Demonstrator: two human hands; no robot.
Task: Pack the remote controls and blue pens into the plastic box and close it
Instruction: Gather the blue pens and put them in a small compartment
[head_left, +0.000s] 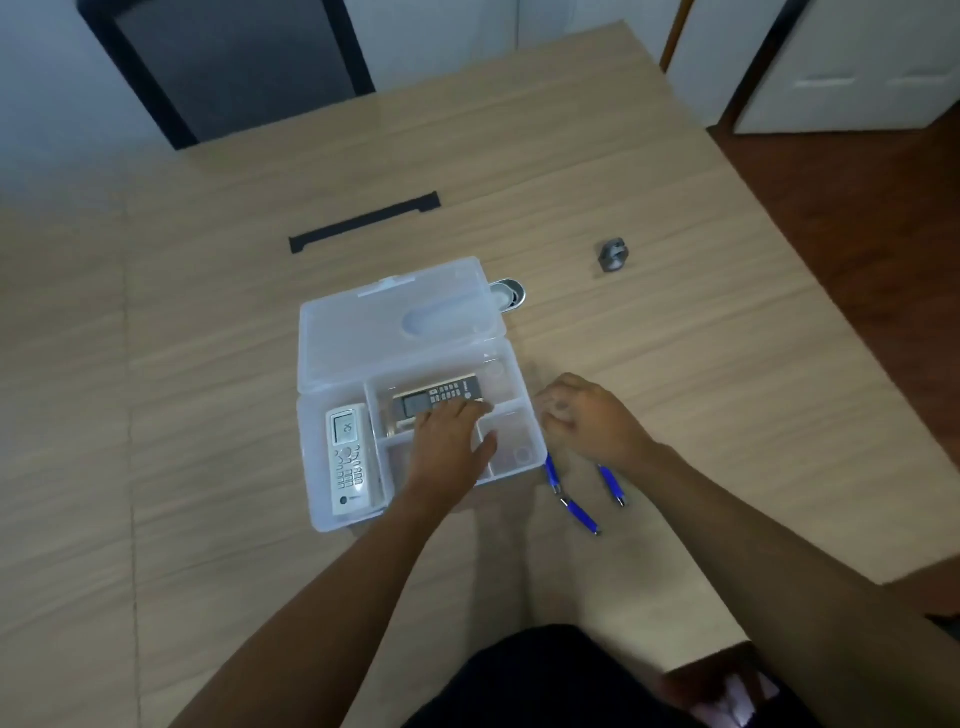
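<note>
A clear plastic box (319, 467) lies open on the wooden table, its lid (353, 338) folded back flat. A white remote (352, 460) lies in the box's left compartment. A dark grey remote (439, 399) lies crosswise in the upper middle compartment. My left hand (449, 449) reaches into the box with straight fingers resting on the grey remote's near edge. My right hand (587, 418) rests on the table just right of the box, fingers loosely curled, holding nothing visible. Three blue pens lie near it: the first pen (551, 474), the second pen (582, 515), the third pen (613, 484).
A small grey metal clip (613, 255) sits on the table to the far right. A round cable grommet (511, 293) lies behind the lid, and a black slot cover (363, 222) further back. A dark chair (234, 67) stands at the far edge. The table's right edge drops to a wooden floor.
</note>
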